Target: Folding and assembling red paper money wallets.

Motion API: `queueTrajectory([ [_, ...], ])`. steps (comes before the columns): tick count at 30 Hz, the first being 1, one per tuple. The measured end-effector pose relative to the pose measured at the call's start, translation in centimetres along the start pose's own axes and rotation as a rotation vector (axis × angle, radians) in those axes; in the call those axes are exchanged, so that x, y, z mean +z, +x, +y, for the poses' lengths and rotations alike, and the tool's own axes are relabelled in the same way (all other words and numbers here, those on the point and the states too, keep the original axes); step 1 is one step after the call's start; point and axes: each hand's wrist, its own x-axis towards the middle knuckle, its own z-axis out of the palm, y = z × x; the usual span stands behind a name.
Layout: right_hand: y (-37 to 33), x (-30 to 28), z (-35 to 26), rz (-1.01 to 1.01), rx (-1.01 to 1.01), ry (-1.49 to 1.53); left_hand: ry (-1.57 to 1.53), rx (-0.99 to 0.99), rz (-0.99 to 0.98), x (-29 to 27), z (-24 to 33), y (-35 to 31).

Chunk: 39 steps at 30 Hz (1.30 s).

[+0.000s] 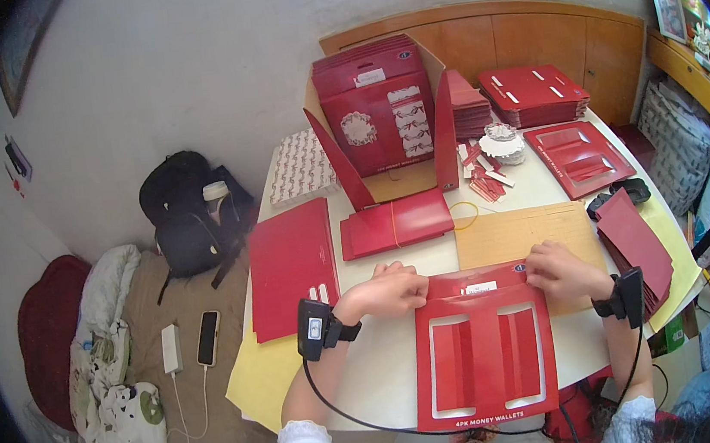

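A red cardboard packaging sleeve (487, 381) with two tall cut-out windows lies at the near edge of the table. Its top flap is folded along a crease, with a white label on it. My left hand (392, 288) pinches the flap's left end, fingers curled. At the right end, my right hand (561, 271) grips the same flap with bent fingers. The undersides of both grips are hidden. Just beyond the sleeve is a flat brown cardboard sheet (521, 234). A banded bundle of red cards (397, 224) rests past my left hand.
An upright box (446, 125) of filled red packs stands at the back. Flat red sleeves (292, 267) lie left, dark red wallets (634, 244) right. Further back are stacked red sleeves (533, 92), a windowed sleeve (580, 156) and white scalloped tags (503, 144). Cables run from both wrist bands.
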Motion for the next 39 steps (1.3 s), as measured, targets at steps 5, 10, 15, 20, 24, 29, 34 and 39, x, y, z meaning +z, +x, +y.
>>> queueTrajectory([
  [5, -0.2, -0.7, 1.0, 0.087, 0.114, 0.163, -0.087, 0.003, 0.11, 0.0, 0.8, 0.0],
  [10, -0.3, -0.9, -0.1, 0.047, 0.219, 0.254, 0.022, -0.106, 0.17, 0.4, 2.5, -0.1],
  [15, -0.6, -0.2, 0.3, 0.092, 0.122, 0.266, 0.11, -0.213, 0.199, 0.3, 2.8, -0.2],
  [20, -0.5, -0.4, -0.4, 0.116, 0.159, 0.258, 0.05, -0.164, 0.255, 0.8, 2.0, -0.2],
  [24, -0.4, -0.6, -0.8, 0.12, 0.191, 0.204, 0.045, -0.159, 0.268, 0.5, 2.4, -0.1],
  [29, -0.4, -0.3, -0.7, 0.166, 0.201, 0.217, 0.055, -0.163, 0.304, 0.8, 2.3, 0.1],
  [34, -0.2, -0.2, -1.0, 0.213, 0.202, 0.203, 0.041, -0.158, 0.396, 1.0, 2.2, 0.2],
  [39, -0.1, 0.4, -0.4, 0.283, 0.2, 0.175, -0.084, -0.086, 0.497, 1.3, 1.3, 0.6],
])
